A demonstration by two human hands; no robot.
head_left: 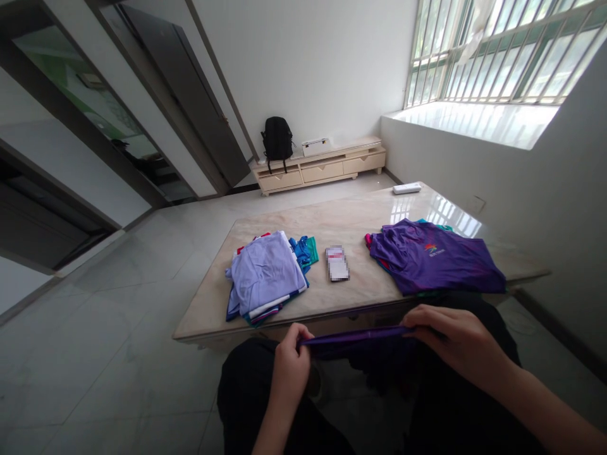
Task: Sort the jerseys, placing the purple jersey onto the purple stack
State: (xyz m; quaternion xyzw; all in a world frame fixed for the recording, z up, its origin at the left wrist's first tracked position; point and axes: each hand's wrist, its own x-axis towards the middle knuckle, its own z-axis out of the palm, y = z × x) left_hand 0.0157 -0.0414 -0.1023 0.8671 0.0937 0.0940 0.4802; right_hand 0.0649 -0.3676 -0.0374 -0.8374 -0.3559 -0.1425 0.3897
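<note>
A dark purple garment (358, 342) is stretched between my two hands, above my lap and in front of the table's near edge. My left hand (290, 363) pinches its left end, and my right hand (448, 332) grips the right end. The garment's lower part hangs in shadow, so its full shape is hidden. On the table to the left lies a pile of folded clothes with a lavender shirt (268, 268) on top. To the right, a purple shirt (434, 256) with a small colourful logo lies spread over other garments.
Between the piles on the marble-look table (327, 222) lies a small blurred-out flat item (337, 263). A white, long object (406, 188) rests near the far corner. Beyond stands a low cabinet (327, 171) carrying a black backpack (277, 138). My knees are close to the table's front edge.
</note>
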